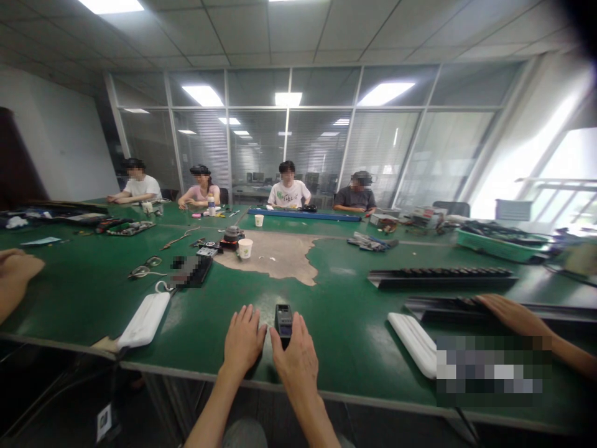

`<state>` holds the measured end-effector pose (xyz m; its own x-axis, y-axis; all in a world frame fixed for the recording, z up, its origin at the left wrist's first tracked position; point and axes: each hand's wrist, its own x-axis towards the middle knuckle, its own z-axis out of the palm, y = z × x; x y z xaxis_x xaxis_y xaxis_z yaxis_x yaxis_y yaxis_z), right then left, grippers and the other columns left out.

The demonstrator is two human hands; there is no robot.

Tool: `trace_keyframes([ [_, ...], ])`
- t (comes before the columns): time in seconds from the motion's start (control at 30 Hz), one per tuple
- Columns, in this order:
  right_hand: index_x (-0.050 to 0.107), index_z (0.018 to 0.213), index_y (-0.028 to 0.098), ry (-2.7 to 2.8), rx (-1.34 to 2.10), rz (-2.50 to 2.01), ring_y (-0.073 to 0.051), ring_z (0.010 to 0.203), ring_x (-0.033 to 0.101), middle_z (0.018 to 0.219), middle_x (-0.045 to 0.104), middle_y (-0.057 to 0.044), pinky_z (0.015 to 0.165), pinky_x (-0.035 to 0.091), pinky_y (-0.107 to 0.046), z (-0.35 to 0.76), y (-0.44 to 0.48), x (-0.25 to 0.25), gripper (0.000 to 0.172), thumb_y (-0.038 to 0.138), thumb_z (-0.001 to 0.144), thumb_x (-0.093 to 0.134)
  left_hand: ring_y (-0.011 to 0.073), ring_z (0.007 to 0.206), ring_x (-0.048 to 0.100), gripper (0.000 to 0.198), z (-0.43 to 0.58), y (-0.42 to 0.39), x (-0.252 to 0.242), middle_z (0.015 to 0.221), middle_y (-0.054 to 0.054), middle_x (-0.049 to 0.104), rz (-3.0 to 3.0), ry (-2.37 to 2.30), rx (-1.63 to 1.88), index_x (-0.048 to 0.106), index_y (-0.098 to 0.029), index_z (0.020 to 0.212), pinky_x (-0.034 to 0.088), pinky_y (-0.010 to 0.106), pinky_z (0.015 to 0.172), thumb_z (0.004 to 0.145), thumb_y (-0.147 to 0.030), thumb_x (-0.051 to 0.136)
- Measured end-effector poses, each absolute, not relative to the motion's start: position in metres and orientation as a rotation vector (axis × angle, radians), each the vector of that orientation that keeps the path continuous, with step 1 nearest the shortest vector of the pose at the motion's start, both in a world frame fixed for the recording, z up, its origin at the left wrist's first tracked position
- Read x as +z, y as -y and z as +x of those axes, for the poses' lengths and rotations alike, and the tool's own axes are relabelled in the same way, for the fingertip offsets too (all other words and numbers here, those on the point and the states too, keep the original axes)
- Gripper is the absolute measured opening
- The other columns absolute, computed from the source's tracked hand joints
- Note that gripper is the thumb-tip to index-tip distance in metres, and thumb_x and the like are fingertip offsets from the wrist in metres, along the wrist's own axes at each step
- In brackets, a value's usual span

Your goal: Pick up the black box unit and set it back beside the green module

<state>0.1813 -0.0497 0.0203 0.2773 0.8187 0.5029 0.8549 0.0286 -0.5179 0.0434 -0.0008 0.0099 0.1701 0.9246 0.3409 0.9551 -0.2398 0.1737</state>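
Observation:
A small black box-shaped device (283, 314) with a dark panel on top lies on the green table in front of me. My right hand (298, 358) grips its near end, the thumb along the left side and the fingers along the right. The hand hides part of the device, and its exact kind is unclear. Just to the left, my left hand (243, 341) rests flat on the table with its fingers stretched out, holding nothing.
White power banks (145, 318) (413, 342) lie to both sides. Co-workers' hands (515, 317) (16, 274) reach in from right and left. Long black rails (443, 277), glasses (145, 268), a paper cup (245, 249) and a green basket (499, 247) stand farther off. Several people sit opposite.

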Motion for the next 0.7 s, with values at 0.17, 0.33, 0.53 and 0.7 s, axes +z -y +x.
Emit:
trace_keyframes([
  [0.17,0.05,0.138,0.002,1.509,-0.032,-1.77,-0.033,0.122,0.058,0.133,0.059,-0.024,0.101,0.044,-0.042,0.184,0.044,0.027,0.066,0.049,0.093,0.047,0.0275,0.142,0.039,0.048,0.043,0.001,0.008,0.15,0.012,0.048,-2.327,1.878,-0.601,0.056,-0.019,0.137,0.031,0.05,0.117,0.098,-0.041,0.037],
  [0.33,0.054,0.135,0.004,1.521,0.042,-1.933,-0.03,0.107,0.067,0.119,0.067,-0.022,0.09,0.048,-0.038,0.181,0.047,0.035,0.057,0.044,0.095,0.045,0.0271,0.142,0.038,0.05,0.043,0.0,0.006,0.15,0.012,0.048,-2.325,1.864,-0.598,0.055,-0.019,0.138,0.031,0.049,0.117,0.099,-0.043,0.035],
  [0.53,0.053,0.136,0.005,1.55,0.029,-1.945,-0.031,0.109,0.066,0.12,0.067,-0.023,0.09,0.048,-0.038,0.181,0.051,0.039,0.06,0.047,0.094,0.047,0.0278,0.142,0.039,0.051,0.043,0.0,0.006,0.15,0.013,0.047,-2.332,1.869,-0.584,0.055,-0.018,0.138,0.031,0.049,0.117,0.099,-0.044,0.035],
  [0.7,0.047,0.14,0.0,1.532,0.051,-1.909,-0.032,0.114,0.063,0.126,0.063,-0.025,0.094,0.047,-0.039,0.18,0.05,0.034,0.067,0.049,0.094,0.047,0.0278,0.142,0.039,0.051,0.043,0.0,0.007,0.15,0.013,0.047,-2.336,1.868,-0.583,0.055,-0.018,0.138,0.031,0.049,0.117,0.099,-0.044,0.035],
])
